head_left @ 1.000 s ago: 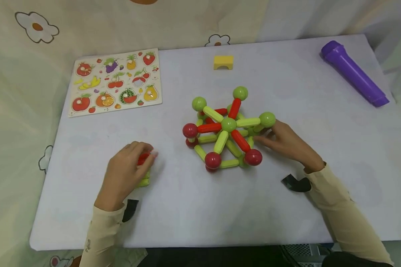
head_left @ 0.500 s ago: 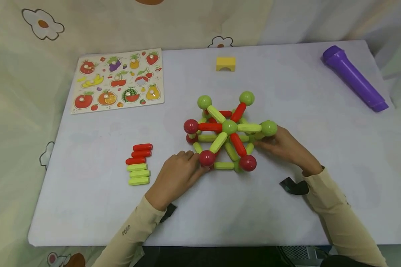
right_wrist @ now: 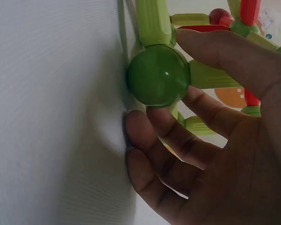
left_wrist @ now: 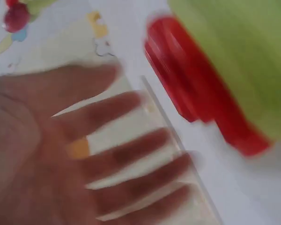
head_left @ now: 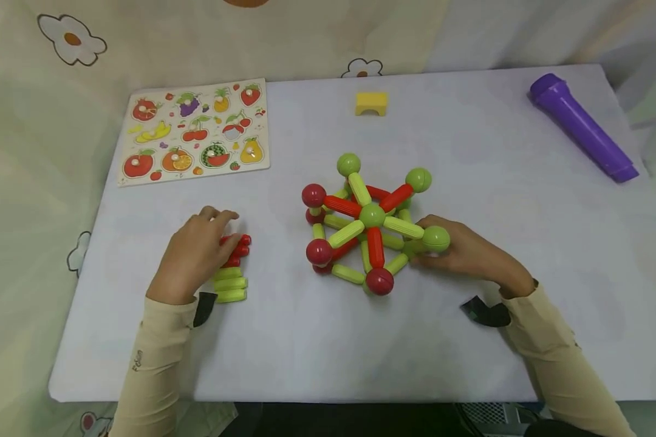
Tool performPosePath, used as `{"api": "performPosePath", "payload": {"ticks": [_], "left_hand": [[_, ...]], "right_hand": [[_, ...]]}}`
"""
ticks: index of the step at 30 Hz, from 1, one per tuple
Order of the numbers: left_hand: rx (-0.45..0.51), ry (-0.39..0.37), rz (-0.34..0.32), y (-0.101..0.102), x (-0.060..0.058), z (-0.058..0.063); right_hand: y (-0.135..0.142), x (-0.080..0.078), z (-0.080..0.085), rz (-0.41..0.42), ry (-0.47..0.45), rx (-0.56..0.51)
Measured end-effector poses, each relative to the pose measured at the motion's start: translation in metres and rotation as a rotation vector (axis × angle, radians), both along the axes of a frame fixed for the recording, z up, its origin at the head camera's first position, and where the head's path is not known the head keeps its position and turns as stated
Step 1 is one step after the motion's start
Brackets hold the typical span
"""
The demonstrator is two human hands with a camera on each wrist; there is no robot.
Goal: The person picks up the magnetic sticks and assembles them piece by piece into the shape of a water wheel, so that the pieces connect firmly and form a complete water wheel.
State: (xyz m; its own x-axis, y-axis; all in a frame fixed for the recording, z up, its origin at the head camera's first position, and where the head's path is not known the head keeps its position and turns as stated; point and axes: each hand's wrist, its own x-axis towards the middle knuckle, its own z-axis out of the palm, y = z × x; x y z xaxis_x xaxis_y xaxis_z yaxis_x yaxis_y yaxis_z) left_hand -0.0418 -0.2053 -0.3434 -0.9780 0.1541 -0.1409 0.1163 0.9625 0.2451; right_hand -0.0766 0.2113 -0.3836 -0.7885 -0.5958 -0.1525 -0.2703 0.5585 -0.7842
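Note:
A wheel-shaped model of magnetic sticks and balls [head_left: 372, 215], in light green and red, stands mid-table in the head view. My right hand [head_left: 459, 252] grips its right side; in the right wrist view thumb and fingers curl about a green stick [right_wrist: 210, 75] beside a green ball [right_wrist: 158, 76]. My left hand [head_left: 194, 252] hovers at a column of loose sticks, its fingers spread and nearly straight in the left wrist view, holding nothing. Red sticks [head_left: 244, 250] lie at the column's far end, partly hidden by that hand, and light green sticks [head_left: 231, 283] at the near end.
A fruit puzzle board [head_left: 197, 130] lies at the back left. Near the back edge stands a yellow arch block [head_left: 371, 104]. A purple tube-like toy [head_left: 582, 127] lies at the back right. Dark straps [head_left: 485, 312] hang at both wrists.
My left hand went from the loose sticks to the model's near left side, then back to the sticks. The model has turned clockwise, its right side coming nearer with my right hand.

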Motion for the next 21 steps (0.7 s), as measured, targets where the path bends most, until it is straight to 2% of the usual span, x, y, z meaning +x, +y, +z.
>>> {"api": "performPosePath", "payload": {"ticks": [2, 4, 9, 12, 14, 17, 21], "left_hand": [[-0.021, -0.123, 0.0, -0.008, -0.005, -0.003], [-0.018, -0.191, -0.006, -0.012, -0.009, -0.007], [0.023, -0.204, -0.02, -0.01, -0.016, -0.01], [0.061, -0.195, -0.035, -0.004, -0.017, -0.002], [0.11, -0.163, -0.048, 0.0, -0.018, 0.007], [0.252, -0.078, -0.105, 0.011, -0.022, 0.026], [0.492, 0.0, -0.159, 0.032, -0.039, 0.047]], "right_hand": [[0.0, 0.001, 0.001, 0.008, -0.016, 0.001], [0.0, 0.003, 0.001, 0.014, -0.029, 0.004], [0.0, 0.004, 0.003, 0.03, -0.066, 0.016], [0.005, 0.004, 0.009, 0.07, -0.084, 0.043], [0.009, 0.002, 0.016, 0.095, -0.065, 0.064], [0.019, -0.004, 0.03, 0.079, 0.039, 0.089], [0.026, -0.016, 0.048, -0.039, 0.238, 0.075]]}}
